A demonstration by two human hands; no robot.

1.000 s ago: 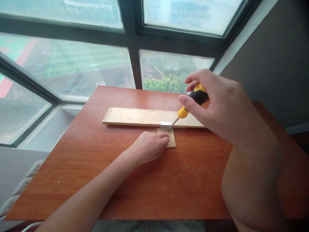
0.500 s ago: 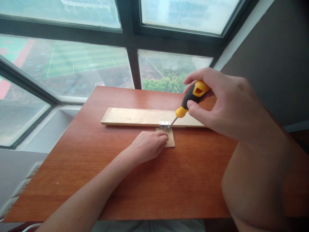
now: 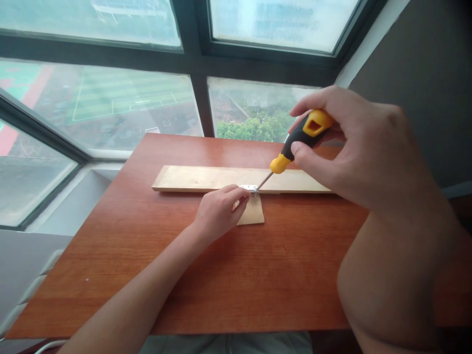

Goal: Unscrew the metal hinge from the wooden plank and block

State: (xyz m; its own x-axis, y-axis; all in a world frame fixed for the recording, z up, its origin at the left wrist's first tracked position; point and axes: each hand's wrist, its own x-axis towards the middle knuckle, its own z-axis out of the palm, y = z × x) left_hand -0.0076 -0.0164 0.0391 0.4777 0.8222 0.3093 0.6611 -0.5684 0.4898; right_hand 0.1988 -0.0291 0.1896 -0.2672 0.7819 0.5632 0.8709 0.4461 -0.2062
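My right hand point(image 3: 354, 142) is closed around the black and yellow handle of a screwdriver point(image 3: 302, 140). The screwdriver slants down to the left, its tip at the right end of a small silver metal hinge point(image 3: 250, 188). That hinge lies over the front edge of a long pale wooden board point(image 3: 199, 178) and the small wooden piece point(image 3: 254, 214) in front of it. My left hand point(image 3: 221, 209) has its fingertips pinched together at the front of the hinge, close to the screwdriver tip. They partly cover the hinge, and whatever they pinch is too small to make out.
Both boards lie on a reddish-brown wooden table point(image 3: 206, 285). Behind it stand dark-framed windows point(image 3: 201, 64), with a sports field and trees outside. A grey wall point(image 3: 420, 98) rises at the right. White sockets point(image 3: 31, 290) sit low at the left.
My left hand has shifted from the small wooden piece up to the hinge, its fingers now pinched there. My right hand and the screwdriver have moved slightly up and right, the tip staying by the hinge.
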